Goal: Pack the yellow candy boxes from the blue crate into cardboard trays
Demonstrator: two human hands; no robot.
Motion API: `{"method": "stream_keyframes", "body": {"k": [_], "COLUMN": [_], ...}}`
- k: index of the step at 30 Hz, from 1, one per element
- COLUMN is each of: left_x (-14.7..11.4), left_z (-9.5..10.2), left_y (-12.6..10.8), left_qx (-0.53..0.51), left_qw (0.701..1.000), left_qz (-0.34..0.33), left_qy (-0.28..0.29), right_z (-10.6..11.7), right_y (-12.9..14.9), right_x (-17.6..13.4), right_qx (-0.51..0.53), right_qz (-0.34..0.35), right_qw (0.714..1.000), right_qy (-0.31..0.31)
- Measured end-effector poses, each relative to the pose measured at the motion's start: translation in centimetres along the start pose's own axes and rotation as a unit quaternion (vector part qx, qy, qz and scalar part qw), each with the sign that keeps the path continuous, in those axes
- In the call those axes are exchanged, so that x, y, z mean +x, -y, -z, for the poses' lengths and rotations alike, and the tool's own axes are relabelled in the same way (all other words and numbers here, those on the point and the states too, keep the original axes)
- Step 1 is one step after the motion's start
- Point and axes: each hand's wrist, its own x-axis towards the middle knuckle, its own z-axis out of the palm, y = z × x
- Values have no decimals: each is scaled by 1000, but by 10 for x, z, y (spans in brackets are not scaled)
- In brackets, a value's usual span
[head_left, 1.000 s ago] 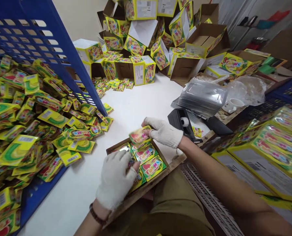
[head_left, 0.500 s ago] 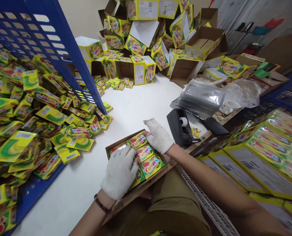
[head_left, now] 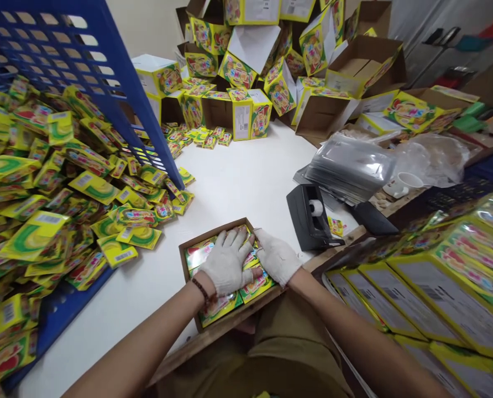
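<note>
A shallow open cardboard carton [head_left: 185, 260] lies at the table's front edge, filled with rows of yellow-green printed candy packs [head_left: 217, 314]. My left hand [head_left: 227, 265], in a white fingerless glove, rests flat on the packs with its fingers spread. A dark bead bracelet [head_left: 204, 288] circles that wrist. My right hand [head_left: 276, 255], gloved alike, grips the carton's right wall near the far corner; its fingers are partly hidden. The fingertips of both hands come close together there.
A blue crate [head_left: 147, 119] heaped with loose packs [head_left: 93, 188] stands left. A black tape dispenser [head_left: 307, 218] and stacked clear plastic sheets [head_left: 352, 163] lie right. Printed display boxes [head_left: 238, 69] pile up behind. Filled wrapped boxes [head_left: 429, 282] stand at lower right.
My left hand has slid right and away from me across the packs, its fingers spreading. My right hand has drawn back slightly along the carton's right side. The view has shifted a little.
</note>
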Motion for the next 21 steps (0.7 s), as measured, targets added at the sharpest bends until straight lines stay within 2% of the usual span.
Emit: {"method": "stream_keyframes", "body": {"k": [3, 4, 6, 8, 9, 11, 12, 15, 17, 18, 21], "left_x": [6, 7, 3, -10, -19, -42, -55, -91, -110, -117, -128], "left_z": [16, 22, 36, 50, 56, 66, 69, 69, 62, 57, 43], "left_y": [7, 14, 36, 68, 87, 125, 142, 176, 181, 177, 140], "left_qx": [-107, -158, -207, -155, -85, -31, -1, -8, -29, -40, -106], "left_qw": [994, 987, 977, 974, 971, 954, 931, 908, 894, 883, 852], "left_qz": [-18, -15, 34, 122, 176, 256, 330, 393, 416, 433, 454], "left_qy": [22, 16, -35, -111, -137, -154, -153, -145, -161, -176, -237], "right_z": [2, 2, 3, 2, 2, 0, -1, -3, -3, -3, -4], "right_y": [1, 1, 2, 2, 3, 3, 3, -3, -7, -8, 5], "right_x": [-2, -3, -5, -6, -6, -6, -6, -4, -3, -3, -5], "right_qx": [-28, -28, -14, 1, 6, 9, 9, 16, 11, 6, 37], "right_qz": [-21, -22, -18, -16, -16, -21, -23, -12, 16, 43, 154], "right_qw": [999, 999, 1000, 1000, 1000, 1000, 1000, 1000, 1000, 998, 968], "right_qy": [14, 17, 16, 14, 15, 17, 17, 13, -16, -55, -193]}}
